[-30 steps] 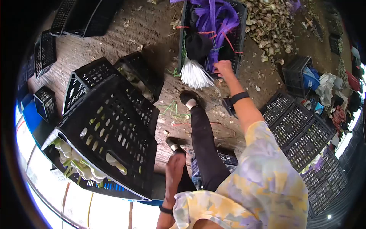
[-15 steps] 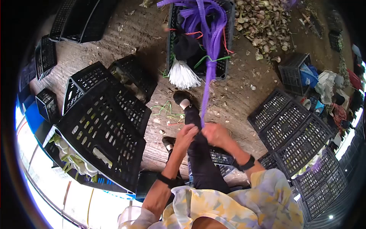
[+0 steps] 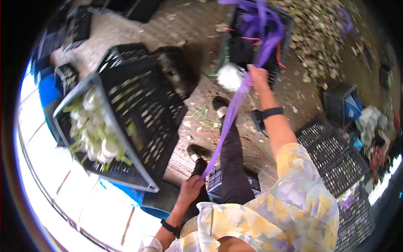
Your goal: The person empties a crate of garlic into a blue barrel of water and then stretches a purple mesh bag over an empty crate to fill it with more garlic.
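A long strip of purple mesh netting stretches diagonally across my lap. My left hand is closed on its lower end, near my left knee. Higher up, my right hand grips the netting close to the black crate in front of me. More purple netting is heaped in that crate and hangs over its edge. Beside it, blurred, is a white bundle of thin strips, with a dark cloth-like thing behind. Red and green ties lie about the crate.
To the left, a tilted black crate holds garlic bulbs with green stems. A pile of loose bulbs lies at the upper right. Stacked crates and plastic bags stand on the right. Green string lies on the floor.
My hands were together over my lap; now they are far apart. The right went up along the netting, the left came down with its end. The view has turned left.
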